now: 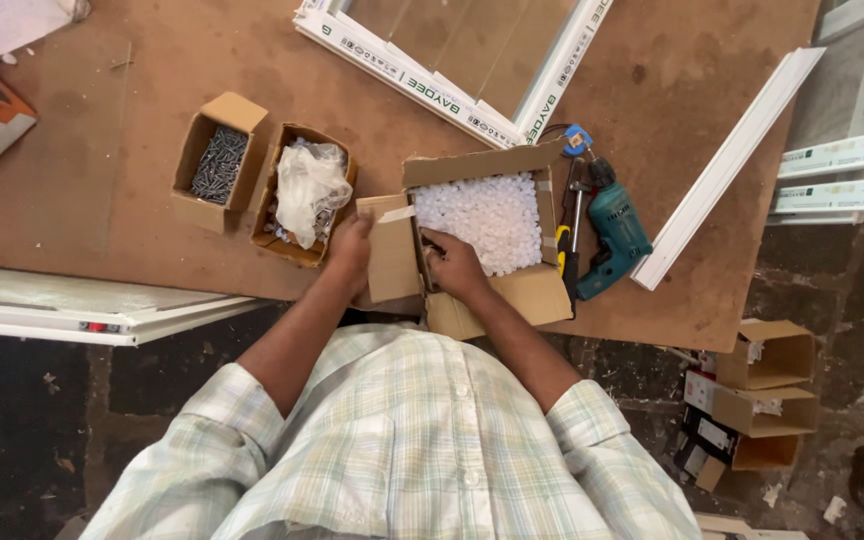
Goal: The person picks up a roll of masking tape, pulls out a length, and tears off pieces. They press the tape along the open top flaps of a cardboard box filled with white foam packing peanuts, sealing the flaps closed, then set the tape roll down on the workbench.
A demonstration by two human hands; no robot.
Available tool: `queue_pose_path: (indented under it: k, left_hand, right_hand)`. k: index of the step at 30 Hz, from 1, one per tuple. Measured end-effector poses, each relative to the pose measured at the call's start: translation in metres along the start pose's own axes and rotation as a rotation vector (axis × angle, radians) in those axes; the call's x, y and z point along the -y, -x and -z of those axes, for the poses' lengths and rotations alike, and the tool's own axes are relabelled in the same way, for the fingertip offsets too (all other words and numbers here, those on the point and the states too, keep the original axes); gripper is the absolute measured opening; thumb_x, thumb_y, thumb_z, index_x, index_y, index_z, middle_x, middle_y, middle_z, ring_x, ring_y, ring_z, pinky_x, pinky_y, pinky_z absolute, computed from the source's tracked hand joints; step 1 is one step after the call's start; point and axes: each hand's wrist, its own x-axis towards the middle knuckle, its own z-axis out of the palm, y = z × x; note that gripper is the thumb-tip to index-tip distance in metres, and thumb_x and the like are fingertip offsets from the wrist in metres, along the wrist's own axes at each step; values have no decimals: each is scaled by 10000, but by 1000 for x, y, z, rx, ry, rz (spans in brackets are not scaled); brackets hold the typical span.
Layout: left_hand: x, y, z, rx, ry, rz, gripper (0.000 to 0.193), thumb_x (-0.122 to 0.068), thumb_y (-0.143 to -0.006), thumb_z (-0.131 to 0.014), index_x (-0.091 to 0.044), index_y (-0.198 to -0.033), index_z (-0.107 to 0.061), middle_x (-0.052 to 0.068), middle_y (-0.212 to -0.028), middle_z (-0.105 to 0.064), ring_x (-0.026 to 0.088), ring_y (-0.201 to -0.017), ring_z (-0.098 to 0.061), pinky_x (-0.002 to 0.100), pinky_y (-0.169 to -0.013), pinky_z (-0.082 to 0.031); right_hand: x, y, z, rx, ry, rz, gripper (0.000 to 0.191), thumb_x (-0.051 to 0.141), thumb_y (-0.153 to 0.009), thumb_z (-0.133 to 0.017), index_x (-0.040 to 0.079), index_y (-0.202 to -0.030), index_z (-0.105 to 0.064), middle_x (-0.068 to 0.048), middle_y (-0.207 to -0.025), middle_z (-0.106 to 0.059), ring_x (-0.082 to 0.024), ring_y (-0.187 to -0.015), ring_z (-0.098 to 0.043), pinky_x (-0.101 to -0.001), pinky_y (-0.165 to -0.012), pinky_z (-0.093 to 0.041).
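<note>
Right at the near edge of the table [102,180] sits an open cardboard box [482,240] filled to the brim with small white plastic pieces [482,215]; everything else is placed from that box. The left hand [352,252] holds the box's left flap [392,255], fingers closed along the flap's upper edge. The right hand [455,266] rests just inside the near left corner of the box, fingers curled down among the white pieces; whether they pinch any cannot be made out.

The pieces look light, hard and loose, so they would likely spill or roll if the box tips, and a scoop or a pinch would suit them better than a flat grip. The cardboard itself seems thin and bendable; the flaps give easily, so the firmer hold would be on the side walls or beneath.

Touching the box's right wall lie a yellow-handled screwdriver [564,250] and a teal power drill [612,230]. Just left of the box stands a smaller carton holding a crumpled clear plastic bag [307,185], and beyond that a carton of dark screws [217,165]. Behind the box lies a white window frame [462,60], and to the right past the drill a white plastic profile strip [732,160]. On the floor, lower right of the box, sit empty cardboard cartons [767,390].
</note>
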Motion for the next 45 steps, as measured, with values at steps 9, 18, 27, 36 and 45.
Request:
queue_pose_path:
  k: [9, 18, 27, 36, 45]
  left_hand:
    - [26, -11, -10, -122, -460, -319, 248, -144, -969, -650, -46, -1190, -595, 150, -1082, -691, 293, -945, -684, 425, -863, -553]
    - [27, -15, -25, -170, -634, -458, 146, -93, -888, -691, -40, -1022, -715, 143, -1014, -742, 282, -943, -721, 389, -864, -562]
    - [46, 2, -11, -85, -933, -614, 494, -134, -866, -689, -46, -1341, -585, 204, -1368, -572, 386, -1292, -523, 459, -1079, -443]
    - [49, 19, 36, 371, -1321, -878, 646, -181, -966, -528, -4, -1559, -342, 197, -1648, -309, 377, -1507, -340, 481, -1195, -307]
    - [52, 8, 7, 91, -915, -850, 603, -224, -969, -557, 13, -1511, -439, 282, -1484, -461, 478, -1380, -420, 518, -1183, -340]
  right_hand:
    - [10, 6, 4, 96, -26, -322, 418, 132, -938, -605, 103, -1353, -648, -160, -1116, -768, -217, -893, -738, -341, -829, -585]
    - [0, 3, 4, 57, 60, -220, 423, 139, -938, -633, 60, -1354, -647, -151, -1149, -769, -200, -973, -743, -328, -877, -569]
    - [11, 7, -3, 100, 276, -185, 446, 178, -822, -726, 23, -1232, -650, -222, -1065, -740, -352, -974, -730, -409, -847, -569]
    - [20, 6, -7, 71, 347, -163, 395, 127, -782, -699, 2, -1155, -683, -251, -1035, -733, -400, -977, -717, -439, -851, -573]
    - [30, 9, -11, 92, 300, -127, 338, 127, -841, -667, 0, -1154, -678, -269, -1063, -716, -444, -993, -680, -470, -857, -550]
